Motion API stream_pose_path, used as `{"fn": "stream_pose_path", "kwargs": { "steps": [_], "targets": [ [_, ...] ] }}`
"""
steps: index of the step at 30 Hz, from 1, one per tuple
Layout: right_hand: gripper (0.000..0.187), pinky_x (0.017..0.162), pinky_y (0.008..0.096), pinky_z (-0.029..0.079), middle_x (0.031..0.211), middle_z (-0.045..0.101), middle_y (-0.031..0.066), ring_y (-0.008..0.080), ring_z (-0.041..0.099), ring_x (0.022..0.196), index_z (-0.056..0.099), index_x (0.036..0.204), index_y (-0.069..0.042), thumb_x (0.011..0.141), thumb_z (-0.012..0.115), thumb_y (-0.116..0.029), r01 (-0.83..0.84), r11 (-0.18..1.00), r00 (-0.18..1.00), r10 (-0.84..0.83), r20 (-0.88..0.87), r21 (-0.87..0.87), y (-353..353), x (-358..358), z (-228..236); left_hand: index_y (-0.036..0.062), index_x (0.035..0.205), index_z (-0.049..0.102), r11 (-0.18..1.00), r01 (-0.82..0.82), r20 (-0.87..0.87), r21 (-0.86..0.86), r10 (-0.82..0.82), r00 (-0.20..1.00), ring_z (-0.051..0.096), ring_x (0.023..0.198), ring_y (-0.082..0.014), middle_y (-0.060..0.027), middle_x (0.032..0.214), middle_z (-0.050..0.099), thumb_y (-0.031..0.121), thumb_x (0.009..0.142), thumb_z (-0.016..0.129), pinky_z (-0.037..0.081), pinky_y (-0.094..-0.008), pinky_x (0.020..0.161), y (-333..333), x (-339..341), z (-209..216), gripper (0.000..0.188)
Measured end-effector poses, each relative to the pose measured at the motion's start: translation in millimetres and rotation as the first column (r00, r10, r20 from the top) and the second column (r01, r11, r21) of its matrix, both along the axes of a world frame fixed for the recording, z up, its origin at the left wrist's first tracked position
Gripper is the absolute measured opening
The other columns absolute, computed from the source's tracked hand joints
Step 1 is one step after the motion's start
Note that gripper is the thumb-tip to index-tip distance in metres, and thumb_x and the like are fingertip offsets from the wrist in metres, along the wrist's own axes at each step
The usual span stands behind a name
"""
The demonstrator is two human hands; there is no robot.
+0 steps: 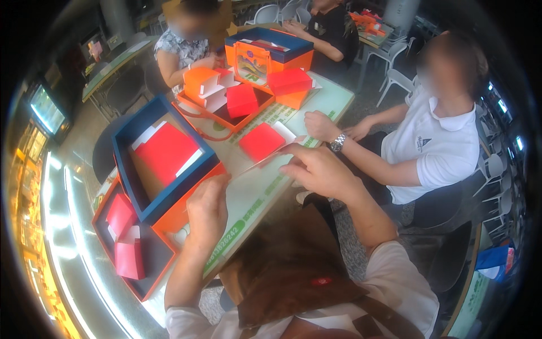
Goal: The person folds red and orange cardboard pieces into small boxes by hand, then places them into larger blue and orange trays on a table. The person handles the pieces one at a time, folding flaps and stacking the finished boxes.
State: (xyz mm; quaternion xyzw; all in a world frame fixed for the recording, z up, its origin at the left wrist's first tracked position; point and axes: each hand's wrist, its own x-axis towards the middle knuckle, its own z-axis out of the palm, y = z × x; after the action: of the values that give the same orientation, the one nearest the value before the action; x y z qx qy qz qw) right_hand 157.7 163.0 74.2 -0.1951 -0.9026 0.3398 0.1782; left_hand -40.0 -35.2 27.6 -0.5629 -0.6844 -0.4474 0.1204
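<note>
A thin flat piece (261,164), pale with a reddish edge, spans the gap between my hands and is seen almost edge-on. My right hand (322,169) pinches its far end between thumb and fingers. At the other end my left hand (208,204) is closed with curled fingers. What its fingertips grip is hidden. Just beyond the piece lies a red box (262,142) with a white flap open. Close by my left hand stands a dark blue and orange box (148,210), holding a red carton (168,151) with white flaps.
An orange-rimmed tray (148,289) with two pinkish-red boxes sits at left. Farther back, another orange tray (230,127) holds red and orange boxes, near a large blue-and-orange box (270,42). A person in a white shirt (437,141) sits at right, a forearm on the table (333,107).
</note>
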Motion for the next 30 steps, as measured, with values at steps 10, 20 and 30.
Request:
{"fn": "stream_pose_path", "kwargs": {
  "steps": [10, 20, 30],
  "targets": [
    [0.033, 0.089, 0.0345, 0.054, 0.109, 0.075, 0.0128, 0.021, 0.072, 0.103, 0.068, 0.123, -0.003, 0.099, 0.073, -0.024, -0.219, 0.943, 0.949, 0.146, -0.279, -0.251, 6, -8, -27, 0.0008, 0.114, 0.07, 0.976, 0.128, 0.142, -0.178, -0.104, 0.984, 0.074, 0.098, -0.0366, -0.0212, 0.106, 0.074, -0.006, 0.091, 0.068, 0.059, -0.0414, 0.084, 3, 11, -12, 0.023],
    [0.026, 0.081, 0.0381, 0.055, 0.102, 0.073, 0.0146, 0.028, 0.072, 0.095, 0.072, 0.11, -0.003, 0.091, 0.078, -0.019, -0.496, 0.849, 0.853, 0.438, -0.284, -0.182, -16, 13, -8, -0.0029, 0.15, 0.044, 0.757, 0.651, 0.751, 0.059, -0.463, 0.471, 0.046, 0.145, -0.0289, -0.0184, 0.156, 0.047, 0.077, 0.084, 0.069, 0.034, -0.0465, 0.121, 4, -2, -18, 0.106],
    [0.029, 0.086, 0.044, 0.055, 0.108, 0.07, 0.0148, 0.0351, 0.07, 0.099, 0.072, 0.108, -0.008, 0.089, 0.081, -0.028, -0.586, 0.798, 0.8, 0.541, -0.26, -0.142, -38, 30, 1, -0.0039, 0.157, 0.035, 0.688, 0.719, 0.833, -0.102, -0.336, 0.44, 0.046, 0.142, -0.0254, -0.014, 0.151, 0.049, 0.086, 0.08, 0.064, 0.036, -0.0418, 0.118, -3, 12, -19, 0.122]
  ]
}}
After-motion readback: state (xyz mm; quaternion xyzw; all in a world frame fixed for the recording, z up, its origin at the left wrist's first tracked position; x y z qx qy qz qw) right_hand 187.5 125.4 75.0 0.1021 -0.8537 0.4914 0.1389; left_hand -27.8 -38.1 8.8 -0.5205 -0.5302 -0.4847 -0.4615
